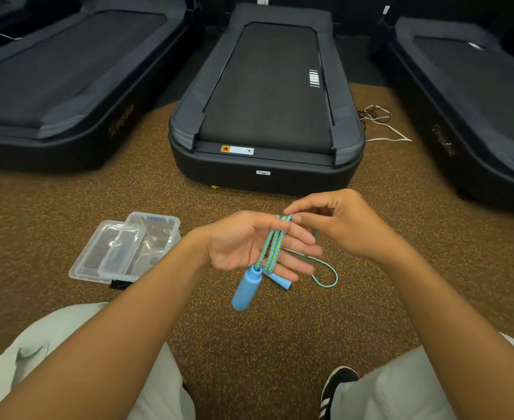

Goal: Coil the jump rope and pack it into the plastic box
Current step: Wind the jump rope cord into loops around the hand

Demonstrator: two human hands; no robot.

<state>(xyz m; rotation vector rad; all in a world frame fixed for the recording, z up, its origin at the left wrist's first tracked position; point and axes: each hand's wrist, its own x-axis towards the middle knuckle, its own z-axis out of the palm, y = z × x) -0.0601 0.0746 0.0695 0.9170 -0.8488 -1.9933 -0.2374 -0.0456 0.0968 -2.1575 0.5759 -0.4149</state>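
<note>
Person: both forearms bare, no sleeves visible; light grey-green trousers (76,353) on both legs; black sneaker (336,389) with white side stripes and white sole edge

Both hands (249,244) coil jump rope (272,247) beside plastic box (128,250).

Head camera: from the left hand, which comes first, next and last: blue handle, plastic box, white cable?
1. Blue handle: hangs just below the left hand.
2. Plastic box: on the carpet, to its left.
3. White cable: far off, beside the middle treadmill.
</note>
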